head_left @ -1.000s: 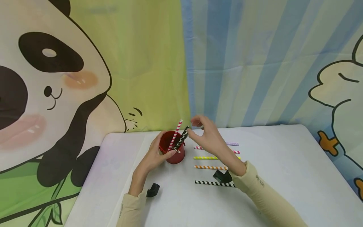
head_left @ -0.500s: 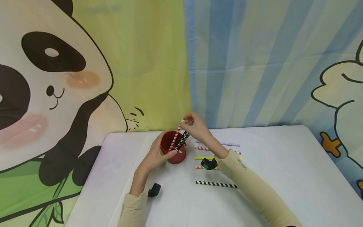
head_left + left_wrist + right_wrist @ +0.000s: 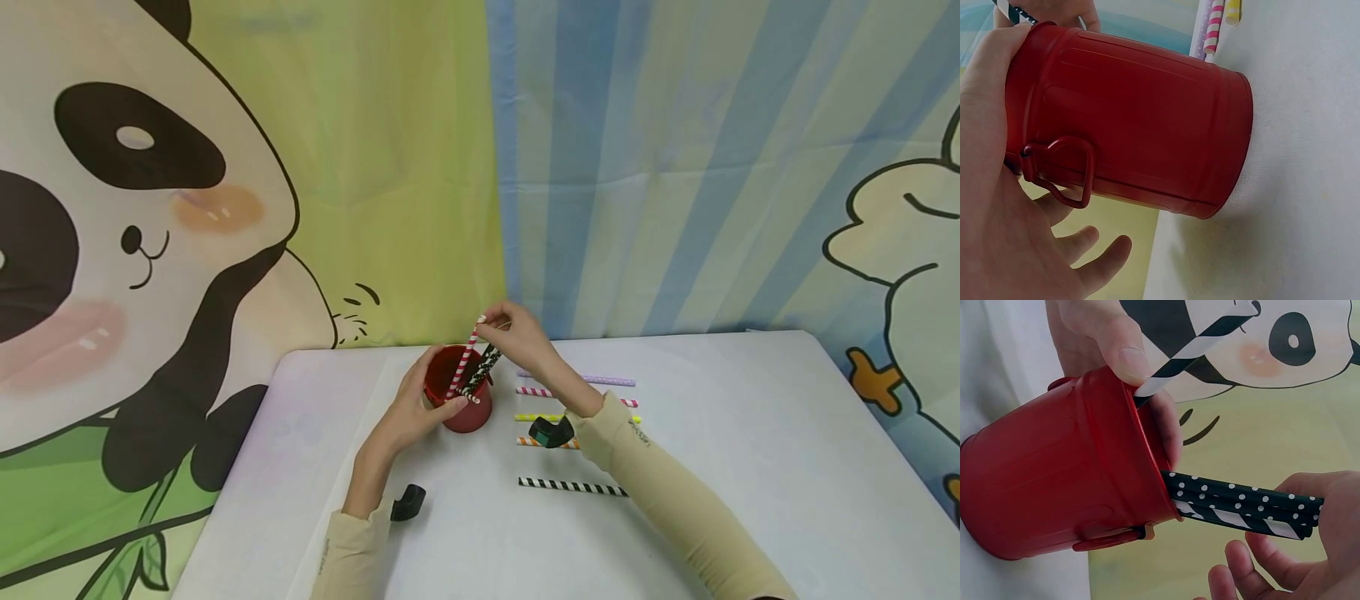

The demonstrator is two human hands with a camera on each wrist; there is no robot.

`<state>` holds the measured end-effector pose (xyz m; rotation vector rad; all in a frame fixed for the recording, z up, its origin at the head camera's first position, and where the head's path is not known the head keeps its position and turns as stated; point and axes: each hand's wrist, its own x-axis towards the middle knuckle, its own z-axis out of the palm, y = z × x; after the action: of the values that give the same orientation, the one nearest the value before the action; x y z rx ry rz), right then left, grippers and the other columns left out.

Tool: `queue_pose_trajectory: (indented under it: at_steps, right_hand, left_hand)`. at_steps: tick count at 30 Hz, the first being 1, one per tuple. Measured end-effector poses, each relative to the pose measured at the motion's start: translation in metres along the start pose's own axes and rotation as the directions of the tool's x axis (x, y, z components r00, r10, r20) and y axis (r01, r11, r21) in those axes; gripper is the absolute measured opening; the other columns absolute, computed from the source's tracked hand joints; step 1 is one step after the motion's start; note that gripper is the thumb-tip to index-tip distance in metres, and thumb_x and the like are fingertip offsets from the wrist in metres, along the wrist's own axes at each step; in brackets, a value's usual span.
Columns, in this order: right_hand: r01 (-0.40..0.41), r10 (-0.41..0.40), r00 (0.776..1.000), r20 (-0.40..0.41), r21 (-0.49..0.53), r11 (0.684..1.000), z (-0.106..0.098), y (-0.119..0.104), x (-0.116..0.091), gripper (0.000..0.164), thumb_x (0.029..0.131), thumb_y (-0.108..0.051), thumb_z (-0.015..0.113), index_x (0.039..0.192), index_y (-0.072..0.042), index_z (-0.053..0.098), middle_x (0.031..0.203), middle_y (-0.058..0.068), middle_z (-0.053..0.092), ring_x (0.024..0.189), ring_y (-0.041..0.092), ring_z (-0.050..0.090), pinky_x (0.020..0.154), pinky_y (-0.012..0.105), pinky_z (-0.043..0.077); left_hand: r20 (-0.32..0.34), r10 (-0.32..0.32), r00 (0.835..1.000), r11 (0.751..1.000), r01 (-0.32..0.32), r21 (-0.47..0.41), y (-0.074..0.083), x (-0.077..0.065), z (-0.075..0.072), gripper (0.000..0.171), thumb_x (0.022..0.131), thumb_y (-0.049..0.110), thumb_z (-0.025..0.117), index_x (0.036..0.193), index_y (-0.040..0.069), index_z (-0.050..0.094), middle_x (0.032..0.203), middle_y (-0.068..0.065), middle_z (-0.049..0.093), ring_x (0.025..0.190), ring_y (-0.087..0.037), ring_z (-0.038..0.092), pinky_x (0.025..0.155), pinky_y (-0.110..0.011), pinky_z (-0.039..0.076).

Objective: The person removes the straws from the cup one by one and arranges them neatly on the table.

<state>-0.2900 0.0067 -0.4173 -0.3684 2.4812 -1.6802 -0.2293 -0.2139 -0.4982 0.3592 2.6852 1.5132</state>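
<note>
A small red metal bucket (image 3: 472, 417) with a side handle (image 3: 1085, 172) stands at the table's back. My left hand (image 3: 412, 408) grips it from the left, thumb over the rim. Beside that thumb a black-and-white striped straw (image 3: 1194, 353) sticks out. A bundle of black straws, white-dotted and striped (image 3: 1241, 503), leans out of the bucket towards my right. Also in it stands a red-and-white striped straw (image 3: 462, 364). My right hand (image 3: 521, 337) has its thumb and finger pinched at this straw's top; the dotted bundle passes in front of its palm in the right wrist view.
On the white table right of the bucket lie a purple straw (image 3: 609, 381), a pink-striped straw (image 3: 534, 392), a yellow straw (image 3: 532, 417), an orange-striped straw (image 3: 528, 442) and a black-striped straw (image 3: 573, 486), spaced in a row. Printed curtains (image 3: 405, 167) hang behind.
My right hand has moved up and left from beside the black straws to the top of the red-and-white straw, its fingers drawing together. My left hand stays on the bucket.
</note>
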Motion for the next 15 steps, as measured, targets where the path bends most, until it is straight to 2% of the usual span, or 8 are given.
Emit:
queue_pose_trajectory:
  at_steps: [15]
  right_hand:
    - [-0.001,0.001,1.000,-0.001,-0.006,1.000,-0.0007,0.0004,0.0014,0.024,0.093,-0.023,0.068,0.110,-0.006,0.064,0.108,0.011,0.066,0.106,0.027,0.061,0.087,0.036,0.051]
  left_hand:
    - [-0.011,-0.025,1.000,1.000,0.025,0.010,-0.0011,0.0000,0.0016,0.094,0.083,0.048,0.079,0.157,0.028,0.026,0.149,0.005,0.041,0.140,-0.022,0.037,0.105,-0.052,0.048]
